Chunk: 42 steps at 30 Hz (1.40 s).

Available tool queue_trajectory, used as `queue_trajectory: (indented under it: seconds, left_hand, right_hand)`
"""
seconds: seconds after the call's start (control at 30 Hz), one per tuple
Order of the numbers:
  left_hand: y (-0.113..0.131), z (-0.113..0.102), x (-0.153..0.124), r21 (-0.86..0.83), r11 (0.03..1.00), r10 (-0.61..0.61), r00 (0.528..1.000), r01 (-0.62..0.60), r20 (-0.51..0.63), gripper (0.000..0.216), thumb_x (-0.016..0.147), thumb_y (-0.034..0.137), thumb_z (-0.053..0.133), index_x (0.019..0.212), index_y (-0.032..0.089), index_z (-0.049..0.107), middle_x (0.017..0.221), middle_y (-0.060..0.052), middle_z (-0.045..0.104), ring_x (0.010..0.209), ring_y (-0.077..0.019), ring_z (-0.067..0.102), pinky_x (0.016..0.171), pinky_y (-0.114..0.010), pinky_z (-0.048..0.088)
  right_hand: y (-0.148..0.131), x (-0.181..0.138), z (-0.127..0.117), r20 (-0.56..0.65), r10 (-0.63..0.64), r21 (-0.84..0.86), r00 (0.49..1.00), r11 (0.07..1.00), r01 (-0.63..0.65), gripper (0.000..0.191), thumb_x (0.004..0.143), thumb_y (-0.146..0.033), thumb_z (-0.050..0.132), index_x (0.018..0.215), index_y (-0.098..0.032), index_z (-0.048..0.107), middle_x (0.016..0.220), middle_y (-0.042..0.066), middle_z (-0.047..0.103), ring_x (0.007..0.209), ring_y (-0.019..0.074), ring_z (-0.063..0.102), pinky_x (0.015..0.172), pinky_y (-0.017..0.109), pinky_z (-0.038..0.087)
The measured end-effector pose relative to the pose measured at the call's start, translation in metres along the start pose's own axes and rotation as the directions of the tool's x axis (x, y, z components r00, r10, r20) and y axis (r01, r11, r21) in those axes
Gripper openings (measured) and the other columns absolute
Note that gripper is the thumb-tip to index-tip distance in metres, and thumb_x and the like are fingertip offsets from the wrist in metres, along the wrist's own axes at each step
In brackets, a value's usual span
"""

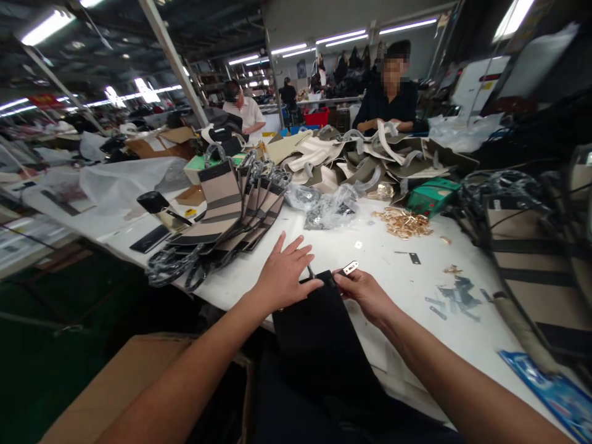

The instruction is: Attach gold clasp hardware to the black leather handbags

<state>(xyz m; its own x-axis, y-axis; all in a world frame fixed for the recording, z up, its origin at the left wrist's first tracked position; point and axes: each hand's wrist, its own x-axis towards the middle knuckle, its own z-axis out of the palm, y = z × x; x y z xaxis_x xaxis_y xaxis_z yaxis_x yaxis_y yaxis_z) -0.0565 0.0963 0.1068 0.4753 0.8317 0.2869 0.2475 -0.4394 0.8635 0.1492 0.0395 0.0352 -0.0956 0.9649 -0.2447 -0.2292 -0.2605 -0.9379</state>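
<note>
one black panel (pixel 319 336) below the spread fingers of my left hand (pixel 282 277)
from afar i see my right hand (pixel 365 293) clamped on one metal plate (pixel 350 268), poking up past its fingertips

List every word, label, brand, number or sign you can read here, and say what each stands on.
No text can be read.
Blue packet, lower right: light markings, too blurred to read.
Red banner, upper left: too small and blurred.
Small metal piece at the right hand: no lettering can be made out.
</note>
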Motion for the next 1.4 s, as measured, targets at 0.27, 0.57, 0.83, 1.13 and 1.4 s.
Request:
queue_trajectory:
  seconds: [0.27,0.57,0.83,1.13,1.4]
  left_hand:
    - [-0.028,0.003,0.047,0.396,0.918,-0.251,0.772,-0.002,0.585,0.024,0.076,0.049,0.069,0.081,0.026,0.076,0.065,0.001,0.067,0.062,-0.0175,0.058,0.064,-0.025,0.037]
    - [-0.047,-0.002,0.044,0.491,0.838,-0.526,0.597,0.24,0.606,0.029,0.071,0.048,0.068,0.072,0.02,0.067,0.061,0.004,0.057,0.058,-0.0133,0.048,0.052,-0.024,0.027]
    - [-0.046,-0.014,0.027,0.097,0.761,-0.571,0.592,0.641,0.568,0.036,0.064,0.046,0.078,0.066,0.015,0.06,0.057,0.004,0.053,0.054,-0.0098,0.044,0.052,-0.022,0.031]
    - [-0.016,-0.05,0.035,-0.319,0.669,-0.642,0.738,0.671,0.206,0.037,0.062,0.043,0.084,0.07,0.016,0.06,0.057,0.005,0.055,0.049,-0.0078,0.048,0.048,-0.018,0.035]
    - [0.023,-0.074,0.023,-0.366,0.707,-0.645,0.764,0.606,0.018,0.038,0.06,0.042,0.085,0.074,0.017,0.06,0.057,0.004,0.055,0.046,-0.0098,0.05,0.046,-0.019,0.039]
  right_hand:
    - [-0.008,0.022,0.003,0.11,0.006,-0.101,0.994,0.995,0.006,0.041,0.07,-0.051,0.078,0.089,-0.016,0.071,0.068,-0.001,0.064,0.06,0.0122,0.054,0.062,0.028,0.044]
    - [-0.02,0.048,-0.054,0.01,-0.024,-0.467,1.0,0.884,0.026,0.033,0.078,-0.048,0.069,0.093,-0.018,0.07,0.08,0.003,0.072,0.07,0.0168,0.068,0.063,0.026,0.049]
    - [-0.041,0.065,-0.203,-0.505,-0.32,-0.81,0.802,0.495,-0.313,0.035,0.08,-0.042,0.058,0.104,-0.021,0.071,0.088,0.004,0.073,0.076,0.021,0.065,0.068,0.031,0.045]
    - [-0.042,0.096,-0.231,-0.434,-0.285,-0.896,0.855,0.235,-0.376,0.03,0.077,-0.045,0.06,0.098,-0.03,0.075,0.098,0.002,0.074,0.087,0.0234,0.064,0.063,0.028,0.038]
    - [-0.044,0.075,-0.23,-0.406,-0.3,-0.914,0.864,0.159,-0.374,0.031,0.083,-0.045,0.052,0.096,-0.026,0.073,0.095,0.004,0.073,0.083,0.0213,0.064,0.062,0.028,0.037]
